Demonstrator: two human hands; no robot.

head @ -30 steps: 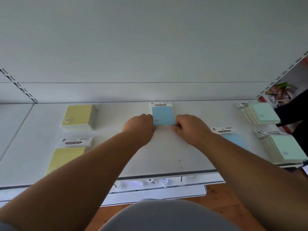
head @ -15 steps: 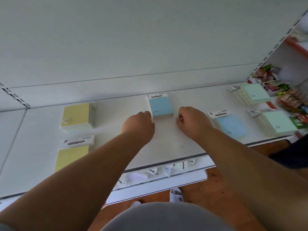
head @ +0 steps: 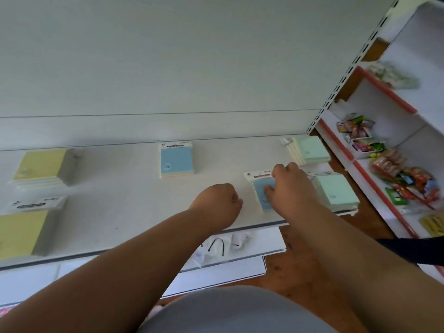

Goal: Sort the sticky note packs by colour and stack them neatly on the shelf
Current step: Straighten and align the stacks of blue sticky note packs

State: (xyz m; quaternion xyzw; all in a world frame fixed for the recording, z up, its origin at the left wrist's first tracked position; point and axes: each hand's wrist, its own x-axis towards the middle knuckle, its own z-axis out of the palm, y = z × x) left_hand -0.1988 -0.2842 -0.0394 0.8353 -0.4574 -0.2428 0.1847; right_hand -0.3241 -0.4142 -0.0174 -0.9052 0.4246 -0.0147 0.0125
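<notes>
The right hand (head: 289, 186) lies spread on a loose pale-blue sticky note pack (head: 262, 192) near the front edge of the white metal shelf (head: 125, 195), grip not yet closed; the left hand (head: 219, 200) is a loose fist, empty. Next it likely needs lifting onto the blue stack (head: 176, 161) behind. Half a second earlier both hands flanked that stack.

Left hand (head: 217, 203): curled into a loose fist, knuckles forward, forearm bare and extended from lower left. Right hand (head: 292, 188): palm down, fingers (head: 280, 169) spread and slightly bent, thumb angled inward; forearm bare, extended from lower right. Hands close together, not touching.
</notes>
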